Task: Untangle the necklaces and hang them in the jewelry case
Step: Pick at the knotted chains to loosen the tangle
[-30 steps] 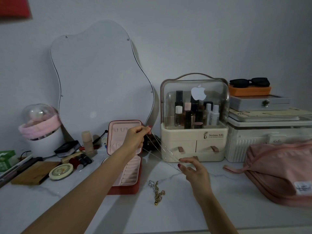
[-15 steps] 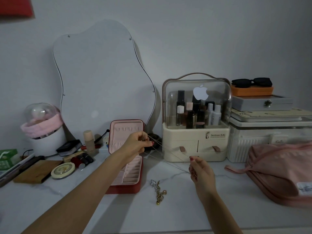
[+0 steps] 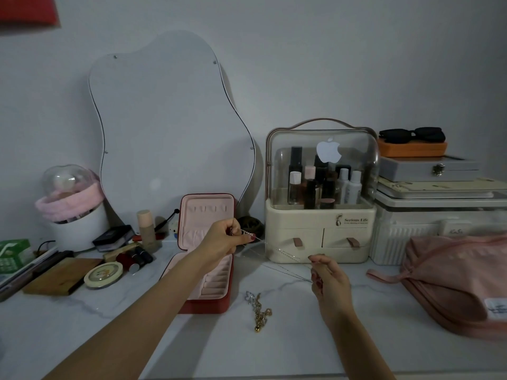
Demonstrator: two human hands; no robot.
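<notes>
A thin silver necklace (image 3: pixel 282 256) is stretched in the air between my two hands. My left hand (image 3: pixel 222 241) pinches one end in front of the open red jewelry case (image 3: pixel 208 303), whose pink-lined lid (image 3: pixel 207 215) stands upright with a row of hooks near its top. My right hand (image 3: pixel 327 278) pinches the other end lower and to the right, just above the table. A gold chain necklace (image 3: pixel 259 311) lies in a heap on the white marble table (image 3: pixel 274 352), between the case and my right hand.
A wavy mirror (image 3: pixel 164 119) leans on the wall behind the case. A cream cosmetics organizer (image 3: pixel 318 229) stands right behind the stretched chain. A pink bag (image 3: pixel 461 281) lies at the right, and cosmetics and a round tin (image 3: pixel 103 275) crowd the left.
My left hand has dropped from the lid's top to its middle. My right hand's spread fingers have closed into a pinch on the chain, which is now drawn out between both hands.
</notes>
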